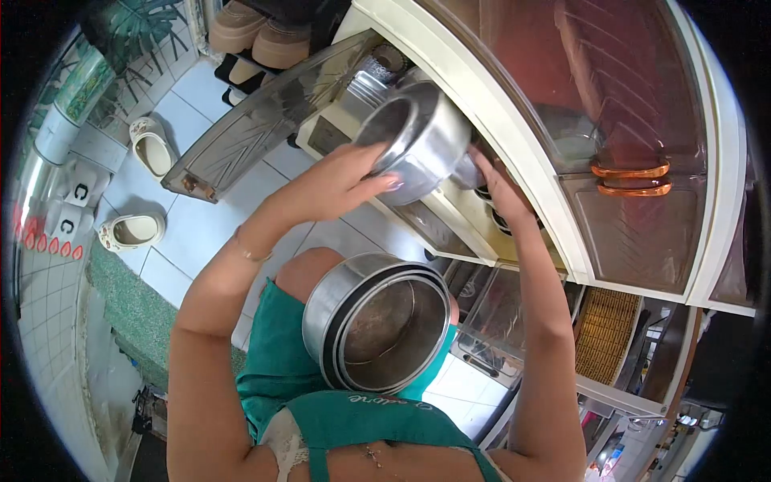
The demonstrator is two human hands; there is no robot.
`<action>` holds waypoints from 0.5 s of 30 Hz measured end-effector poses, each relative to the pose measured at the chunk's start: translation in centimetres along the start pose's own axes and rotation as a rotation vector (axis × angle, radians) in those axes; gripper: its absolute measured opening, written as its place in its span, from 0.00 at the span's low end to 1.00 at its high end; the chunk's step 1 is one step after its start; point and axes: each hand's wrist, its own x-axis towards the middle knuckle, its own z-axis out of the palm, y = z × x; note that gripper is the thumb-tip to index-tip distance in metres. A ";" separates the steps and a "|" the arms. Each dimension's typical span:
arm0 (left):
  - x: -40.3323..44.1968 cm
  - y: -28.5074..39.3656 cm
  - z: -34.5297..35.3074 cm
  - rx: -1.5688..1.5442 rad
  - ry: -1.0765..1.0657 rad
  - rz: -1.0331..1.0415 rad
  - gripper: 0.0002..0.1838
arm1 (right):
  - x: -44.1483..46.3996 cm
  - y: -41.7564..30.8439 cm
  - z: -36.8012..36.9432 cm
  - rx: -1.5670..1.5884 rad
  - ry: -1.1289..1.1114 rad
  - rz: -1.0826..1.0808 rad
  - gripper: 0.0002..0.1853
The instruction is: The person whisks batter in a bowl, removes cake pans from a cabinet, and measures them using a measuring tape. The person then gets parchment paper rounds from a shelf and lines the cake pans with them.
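My left hand [363, 181] grips the near rim of a stack of round metal pans [438, 149], thumb outside and fingers inside. The pans are tilted at the mouth of the open cabinet, their openings facing left. On their right side is my right hand [502, 191], its fingers against the metal and partly hidden. A smaller metal piece [466, 173] shows between the pans and that hand; whether it belongs to the stack I cannot tell. More round pans [317, 321], nested inside one another, rest on my lap over the green apron [277, 353].
A smoky cabinet door [265, 120] stands open on the left. Closed doors with copper-coloured handles [630, 170] are at the right. Other metal tins [365, 92] sit inside the cabinet. White clogs [132, 231] lie on the tiled floor, and a woven basket [609, 333] is on a lower shelf.
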 end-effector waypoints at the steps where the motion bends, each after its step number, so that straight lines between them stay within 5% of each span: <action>1: 1.1 -0.6 0.8 -0.037 -0.005 0.040 0.15 | -0.6 0.0 0.2 0.302 0.045 0.130 0.19; 5: 3.3 -1.5 4.2 -0.108 -0.041 0.084 0.15 | -3.0 1.5 1.1 0.586 0.091 0.294 0.18; 8: 2.6 -2.6 6.0 0.019 -0.097 0.214 0.14 | -4.8 2.8 3.1 -0.340 0.013 0.007 0.18; 12: -0.8 -1.9 5.0 0.206 -0.170 0.152 0.17 | -3.0 3.7 5.3 0.339 0.323 0.358 0.19; 15: -3.5 -1.6 4.2 0.153 0.032 0.127 0.16 | -1.0 1.7 1.5 0.257 0.250 0.284 0.19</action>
